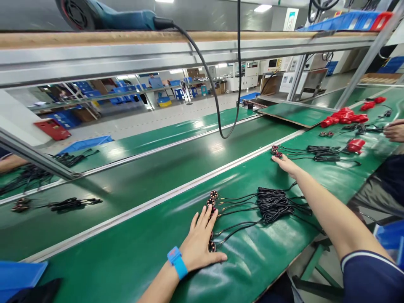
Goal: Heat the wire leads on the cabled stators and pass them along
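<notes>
My left hand (pixel 200 242), with a blue watch on the wrist, lies flat and open on the green bench, fingers over a row of small round motor coils (pixel 213 195). Black wire bundles (pixel 274 204) run off these coils to the right. My right arm reaches far forward; my right hand (pixel 286 163) rests fingers-down beside another small group of coils (pixel 275 150), touching them. Their black wires (pixel 322 152) trail to the right. Whether the right fingers grip anything is unclear.
A dark green conveyor belt (pixel 158 168) runs past behind the bench. Red plastic parts (pixel 345 116) lie at the far right, near another person's hand (pixel 394 130). More coils and wires (pixel 63 205) sit across the belt. A blue power tool (pixel 107 17) lies on the overhead shelf, cable hanging.
</notes>
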Available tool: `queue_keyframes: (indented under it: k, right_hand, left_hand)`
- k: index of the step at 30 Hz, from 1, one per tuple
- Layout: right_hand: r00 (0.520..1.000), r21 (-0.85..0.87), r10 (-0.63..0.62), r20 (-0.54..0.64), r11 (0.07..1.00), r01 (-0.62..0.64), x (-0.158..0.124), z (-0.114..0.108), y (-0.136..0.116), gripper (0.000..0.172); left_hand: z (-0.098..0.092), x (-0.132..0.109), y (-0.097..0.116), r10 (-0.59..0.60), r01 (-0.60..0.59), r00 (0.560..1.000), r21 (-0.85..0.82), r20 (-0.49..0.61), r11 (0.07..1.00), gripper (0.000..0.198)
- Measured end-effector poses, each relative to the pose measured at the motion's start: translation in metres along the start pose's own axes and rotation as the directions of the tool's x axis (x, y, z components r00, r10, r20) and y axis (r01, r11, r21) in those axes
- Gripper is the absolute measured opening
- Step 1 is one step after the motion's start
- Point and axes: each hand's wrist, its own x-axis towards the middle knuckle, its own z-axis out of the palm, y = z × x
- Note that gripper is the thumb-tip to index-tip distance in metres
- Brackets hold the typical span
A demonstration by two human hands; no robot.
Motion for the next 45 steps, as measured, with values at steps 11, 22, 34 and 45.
queue_keyframes:
  k: [11, 22, 34, 45]
  right_hand:
    - [0.846, -0.124, -0.326, 0.422, 0.904, 0.410, -0.159, -0.024, -0.058, 0.084]
    - [0.969, -0.431, -0.085, 0.233, 0.884, 0.181, -0.119, -0.066, 0.063, 0.069]
    - [0.961, -0.532, -0.262, -0.087, 0.828, 0.177, -0.103, -0.029, 0.040, 0.093]
    - [0.834, -0.216, -0.545, 0.084, 0.807, 0.549, -0.088, 0.099, -0.121, 0.058]
  left_hand:
    - [-0.002, 0.006, -0.007, 0.077, -0.077, 0.997, -0.004, 0.019, 0.997, 0.113]
    - [-0.023, 0.168, 0.029, 0.094, -0.086, 0.992, 0.095, -0.085, 0.992, 0.116]
    - [0.009, 0.055, 0.046, 0.321, -0.319, 0.946, 0.041, -0.053, 0.947, 0.107]
    - [-0.007, 0.009, -0.014, -0.050, 0.067, 0.974, 0.071, -0.221, 0.995, 0.069]
